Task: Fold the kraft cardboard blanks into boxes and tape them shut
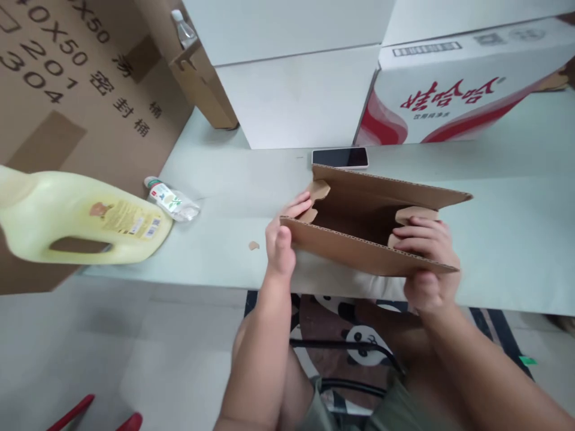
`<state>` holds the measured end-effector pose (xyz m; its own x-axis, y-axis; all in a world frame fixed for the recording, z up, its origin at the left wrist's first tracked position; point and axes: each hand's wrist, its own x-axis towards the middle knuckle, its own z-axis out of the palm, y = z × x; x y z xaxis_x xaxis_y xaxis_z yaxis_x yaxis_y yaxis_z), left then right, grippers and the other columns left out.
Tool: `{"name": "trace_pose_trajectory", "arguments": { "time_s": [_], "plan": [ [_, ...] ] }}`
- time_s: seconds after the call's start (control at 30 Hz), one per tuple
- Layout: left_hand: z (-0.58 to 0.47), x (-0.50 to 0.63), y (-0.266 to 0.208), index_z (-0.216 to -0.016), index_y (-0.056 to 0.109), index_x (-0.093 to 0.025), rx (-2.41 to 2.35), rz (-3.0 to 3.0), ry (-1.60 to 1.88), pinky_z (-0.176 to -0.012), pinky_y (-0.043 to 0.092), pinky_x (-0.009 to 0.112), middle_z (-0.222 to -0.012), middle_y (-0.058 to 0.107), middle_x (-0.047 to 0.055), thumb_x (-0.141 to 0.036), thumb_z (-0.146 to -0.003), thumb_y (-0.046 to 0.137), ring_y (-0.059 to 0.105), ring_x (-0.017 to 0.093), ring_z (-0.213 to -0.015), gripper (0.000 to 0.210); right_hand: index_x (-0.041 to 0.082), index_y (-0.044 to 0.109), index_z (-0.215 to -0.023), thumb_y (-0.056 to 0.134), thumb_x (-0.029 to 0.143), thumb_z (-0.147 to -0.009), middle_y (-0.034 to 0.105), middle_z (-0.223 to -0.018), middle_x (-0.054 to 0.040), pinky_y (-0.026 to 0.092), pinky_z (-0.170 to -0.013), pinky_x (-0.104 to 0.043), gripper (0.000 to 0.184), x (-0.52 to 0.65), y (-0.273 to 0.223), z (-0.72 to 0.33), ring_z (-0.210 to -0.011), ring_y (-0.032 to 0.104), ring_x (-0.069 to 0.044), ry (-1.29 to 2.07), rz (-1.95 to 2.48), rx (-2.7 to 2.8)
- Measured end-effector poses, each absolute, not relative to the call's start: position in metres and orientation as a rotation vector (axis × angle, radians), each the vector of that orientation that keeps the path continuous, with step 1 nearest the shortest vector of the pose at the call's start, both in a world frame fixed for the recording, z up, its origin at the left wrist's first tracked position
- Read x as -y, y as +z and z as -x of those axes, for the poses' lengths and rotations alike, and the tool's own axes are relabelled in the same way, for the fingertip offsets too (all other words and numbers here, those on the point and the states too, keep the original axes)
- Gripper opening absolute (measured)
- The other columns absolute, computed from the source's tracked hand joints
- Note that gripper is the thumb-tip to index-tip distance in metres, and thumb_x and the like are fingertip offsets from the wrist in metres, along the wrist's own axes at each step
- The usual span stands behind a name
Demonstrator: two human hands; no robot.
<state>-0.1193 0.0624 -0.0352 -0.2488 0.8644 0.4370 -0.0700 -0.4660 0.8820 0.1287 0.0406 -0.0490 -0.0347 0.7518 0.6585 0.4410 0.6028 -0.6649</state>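
Both my hands hold a brown cardboard box [354, 246] over the front part of the pale table. Its top gapes toward me, and small side flaps stick up at both ends. My left hand [284, 236] grips the left end, thumb on the near panel and fingers on the far side of the corner. At the other end, my right hand [430, 257] has its fingers over the right flap [415, 214] and its thumb against the near panel. The inside of the box is dark, and its bottom is hidden. Just behind it lies a phone [340, 157].
A large printed carton [103, 108] and a yellow jug [135, 230] stand at the left, with a crumpled plastic bottle [173, 200] beside them. White boxes [300, 99] line the back. A cardboard scrap [254, 245] lies on the table [215, 257].
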Motion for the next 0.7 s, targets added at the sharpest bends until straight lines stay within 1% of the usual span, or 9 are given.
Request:
{"name": "trace_pose_trajectory", "arguments": {
  "time_s": [0.07,0.1,0.27,0.4,0.47,0.5,0.57,0.63,0.7],
  "plan": [
    [0.121,-0.063,-0.039,-0.098,0.082,-0.025,-1.068,-1.415,1.791,-0.115,0.044,0.052,-0.118,0.076,0.011,-0.074,-0.089,0.048,0.065,0.031,-0.125,0.061,0.028,0.072,-0.091,0.048,0.057,-0.09,0.073,-0.094,-0.006,0.037,-0.107,-0.059,0.037,-0.045,-0.048,-0.129,-0.11,0.064,-0.036,0.268,0.911,1.658],
    [0.123,-0.063,-0.04,-0.096,0.083,-0.026,-1.094,-1.456,1.791,-0.114,0.045,0.052,-0.116,0.076,0.01,-0.072,-0.09,0.048,0.065,0.03,-0.124,0.057,0.028,0.072,-0.092,0.05,0.052,-0.091,0.073,-0.094,-0.0056,0.038,-0.107,-0.058,0.032,-0.045,-0.046,-0.129,-0.109,0.065,-0.035,0.246,0.877,1.669],
    [0.12,-0.059,-0.041,-0.085,0.081,-0.025,-1.243,-1.519,1.899,-0.11,0.047,0.051,-0.101,0.078,0.008,-0.071,-0.092,0.044,0.07,0.028,-0.111,0.059,0.029,0.074,-0.091,0.034,0.059,-0.098,0.074,-0.092,-0.0052,0.036,-0.112,-0.058,0.051,-0.041,-0.037,-0.133,-0.11,0.065,-0.034,0.275,0.763,1.764],
    [0.099,-0.052,-0.037,-0.095,0.071,-0.024,-1.226,-1.375,2.073,-0.107,0.048,0.05,-0.094,0.076,0.004,-0.059,-0.094,0.051,0.073,0.023,-0.096,0.04,0.029,0.072,-0.087,0.045,0.041,-0.098,0.073,-0.087,-0.0026,0.037,-0.114,-0.056,0.031,-0.037,-0.037,-0.135,-0.109,0.066,-0.03,0.336,0.798,1.697],
    [0.092,-0.045,-0.035,-0.096,0.066,-0.024,-1.231,-1.319,2.082,-0.107,0.048,0.049,-0.09,0.075,0.003,-0.05,-0.093,0.058,0.073,0.022,-0.092,0.027,0.029,0.07,-0.093,0.051,0.033,-0.095,0.071,-0.089,-0.0025,0.038,-0.114,-0.056,0.019,-0.037,-0.038,-0.132,-0.109,0.066,-0.029,0.397,0.851,1.561],
    [0.09,-0.042,-0.035,-0.097,0.064,-0.024,-1.253,-1.297,2.065,-0.107,0.048,0.049,-0.09,0.075,0.003,-0.046,-0.093,0.06,0.072,0.022,-0.094,0.022,0.03,0.068,-0.1,0.053,0.031,-0.094,0.07,-0.094,-0.0032,0.04,-0.113,-0.057,0.016,-0.037,-0.038,-0.129,-0.11,0.065,-0.029,0.429,0.878,1.479],
    [0.09,-0.036,-0.036,-0.101,0.062,-0.024,-1.305,-1.276,2.006,-0.106,0.049,0.049,-0.094,0.075,0.004,-0.041,-0.092,0.064,0.071,0.024,-0.103,0.019,0.032,0.064,-0.114,0.058,0.033,-0.091,0.066,-0.115,-0.0056,0.042,-0.112,-0.056,0.024,-0.039,-0.039,-0.124,-0.121,0.06,-0.03,0.48,0.939,1.337],
    [0.094,-0.032,-0.038,-0.112,0.061,-0.025,-1.331,-1.308,1.946,-0.107,0.047,0.048,-0.101,0.075,0.006,-0.04,-0.091,0.065,0.069,0.025,-0.112,0.026,0.036,0.057,-0.127,0.06,0.038,-0.09,0.053,-0.143,-0.0059,0.041,-0.115,-0.057,0.037,-0.042,-0.041,-0.122,-0.137,0.05,-0.031,0.542,1.0,1.259],
    [0.099,-0.031,-0.041,-0.122,0.058,-0.026,-1.328,-1.371,1.92,-0.107,0.047,0.047,-0.114,0.073,0.008,-0.04,-0.091,0.066,0.067,0.026,-0.116,0.035,0.039,0.05,-0.137,0.06,0.043,-0.09,0.037,-0.16,-0.0023,0.035,-0.121,-0.057,0.048,-0.046,-0.042,-0.121,-0.149,0.037,-0.031,0.642,1.011,1.252]
  ]
}}
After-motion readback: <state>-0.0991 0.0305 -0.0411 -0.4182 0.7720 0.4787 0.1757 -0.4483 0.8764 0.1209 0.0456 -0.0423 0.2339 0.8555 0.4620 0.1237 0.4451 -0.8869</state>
